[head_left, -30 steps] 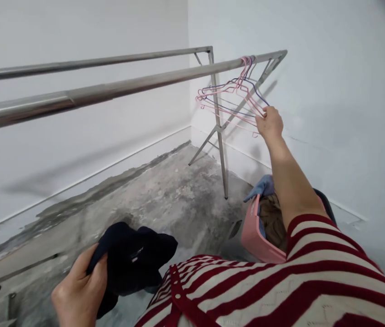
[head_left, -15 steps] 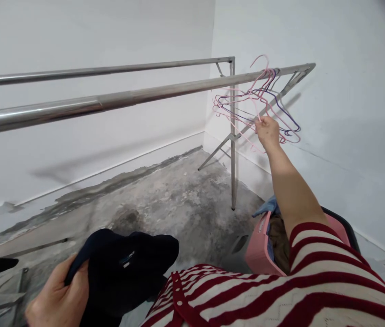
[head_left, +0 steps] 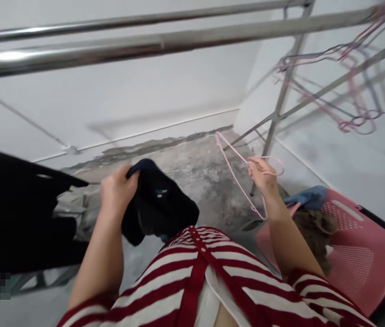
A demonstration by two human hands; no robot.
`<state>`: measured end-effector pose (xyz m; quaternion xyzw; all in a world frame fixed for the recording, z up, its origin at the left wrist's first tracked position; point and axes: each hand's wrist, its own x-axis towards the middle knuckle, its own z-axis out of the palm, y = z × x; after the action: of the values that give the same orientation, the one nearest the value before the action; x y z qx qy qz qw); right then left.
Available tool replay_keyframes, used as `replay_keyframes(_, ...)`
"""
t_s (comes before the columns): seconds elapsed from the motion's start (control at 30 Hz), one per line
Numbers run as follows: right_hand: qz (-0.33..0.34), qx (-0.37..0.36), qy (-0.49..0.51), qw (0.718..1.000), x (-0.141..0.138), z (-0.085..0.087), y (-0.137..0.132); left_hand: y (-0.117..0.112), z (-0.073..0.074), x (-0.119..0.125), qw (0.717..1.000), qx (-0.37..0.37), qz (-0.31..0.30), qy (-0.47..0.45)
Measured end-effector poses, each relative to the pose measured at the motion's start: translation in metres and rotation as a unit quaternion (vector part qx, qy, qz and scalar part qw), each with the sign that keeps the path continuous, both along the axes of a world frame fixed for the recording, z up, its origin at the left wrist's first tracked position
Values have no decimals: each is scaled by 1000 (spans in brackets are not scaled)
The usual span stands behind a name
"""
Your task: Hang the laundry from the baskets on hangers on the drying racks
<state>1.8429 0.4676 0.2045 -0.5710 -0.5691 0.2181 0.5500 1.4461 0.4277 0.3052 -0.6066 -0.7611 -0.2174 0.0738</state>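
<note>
Standing at a steel rack (head_left: 165, 43) whose two rails cross the top of the view, over a stained concrete floor (head_left: 192, 154) in a white-walled corner. A black cloth (head_left: 15, 209) fills the left edge; what it hangs from is out of view. Low right, a pink basket (head_left: 359, 245) sits on the floor beside the person, with brown and blue laundry (head_left: 315, 225) heaped at its near end. Spare hangers (head_left: 354, 91), pink and purple wire, dangle from the near rail at far right, blurred. The garment (head_left: 160, 202), dark navy with a small label showing, hangs bunched in front of the striped top, below the rails and clear of them. Left hand (head_left: 117, 190) grips its upper edge, fingers curled tight into the cloth, thumb hidden. Right hand (head_left: 262, 175) holds a single pink hanger (head_left: 236, 172) free of the rack, fingers closed round the wire near the hook, the frame slanting up toward the floor corner. Hanger and garment are near each other but apart. Judged step: both pieces in hand, not yet joined. Joining them would call for an opened neck or hem, as the cloth is balled up with no opening showing.
</note>
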Motion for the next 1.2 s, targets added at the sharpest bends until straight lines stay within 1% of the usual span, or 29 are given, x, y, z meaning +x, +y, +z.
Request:
replay_keyframes(0.03,19,-23,52,998,-10,2,-6,6,0,-1,1000,9,-3,7)
replay_keyframes(0.1,64,-74,146,985,-27,7,-23,17,-2,-5,1000,7,-11,20)
replay_keyframes(0.17,122,-128,189,966,-40,13,-44,25,-5,-11,999,8,-17,32)
replay_keyframes(0.27,225,-201,192,934,-65,16,-67,31,-7,-15,998,13,-31,58)
replay_keyframes(0.33,267,-230,182,918,-89,14,-70,32,-8,-11,996,21,-38,77)
replay_keyframes(0.37,274,-234,181,915,-103,12,-68,31,-9,-8,995,26,-44,84)
replay_keyframes(0.43,269,-221,184,919,-133,7,-57,27,-12,3,993,33,-65,97)
replay_keyframes(0.5,243,-185,185,934,-162,0,-45,19,-21,14,989,36,-94,110)
replay_keyframes(0.6,201,-133,182,953,-193,-10,-32,2,-42,25,983,28,-133,127)
replay_keyframes(0.67,194,-117,184,957,-200,-15,-30,-11,-59,26,977,16,-166,130)
replay_keyframes(0.73,196,-100,185,958,-195,-18,-31,-24,-72,19,972,9,-197,125)
replay_keyframes(0.8,205,-73,177,960,-182,-16,-33,-35,-78,7,963,3,-244,111)
replay_keyframes(0.83,213,-57,169,961,-174,-13,-33,-40,-76,0,956,3,-277,101)
replay_keyframes(0.87,225,-43,158,961,-166,-9,-34,-43,-71,-8,947,12,-309,88)
replay_keyframes(0.9,238,-31,142,960,-159,-4,-34,-45,-62,-15,939,34,-334,75)
replay_keyframes(0.93,251,-22,124,960,-154,1,-35,-45,-52,-22,932,69,-349,66)
replay_keyframes(1.0,278,-14,83,957,-148,11,-37,-41,-27,-28,924,147,-348,67)
replay_keyframes(1.03,291,-15,61,955,-147,15,-38,-36,-16,-29,918,164,-350,83)
replay_keyframes(1.07,299,-15,41,953,-146,18,-39,-31,-5,-27,914,153,-361,106)
replay_keyframes(1.1,305,-16,24,952,-146,20,-40,-25,2,-23,909,116,-379,130)
replay_keyframes(1.13,309,-18,11,951,-147,20,-41,-18,8,-19,902,56,-401,149)
replay_keyframes(1.2,306,-35,0,951,-146,19,-40,-6,10,-9,879,-79,-441,163)
